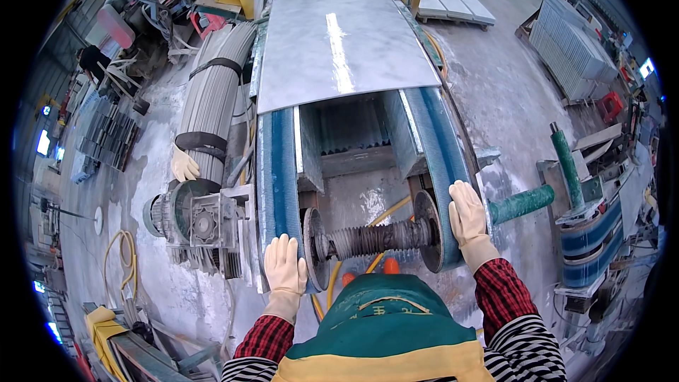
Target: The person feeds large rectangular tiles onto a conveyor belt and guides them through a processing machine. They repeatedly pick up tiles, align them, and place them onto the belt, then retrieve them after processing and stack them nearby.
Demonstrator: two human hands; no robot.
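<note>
My left hand [285, 271], in a cream rubber glove, lies flat on the near end of the left blue conveyor belt [277, 170], fingers stretched forward. On the right belt [437, 134] rests my right hand [469, 221], gloved alike, its fingers extended along the outer edge. Neither hand holds anything. Ahead, a large pale grey stone slab [304, 35] with a glossy surface lies across both belts, its near edge beyond my reach of hand. Between the belts runs a ribbed roller shaft [375, 239] with a round disc at each end.
An electric motor with gearbox [201, 219] sits left of the belts, beside a long strapped grey roll [212, 99]. A spare cream glove [184, 164] lies on it. Green rollers [523, 204] jut out at right. Yellow hose [127, 255] coils on the floor. Stacked slabs [573, 46] stand far right.
</note>
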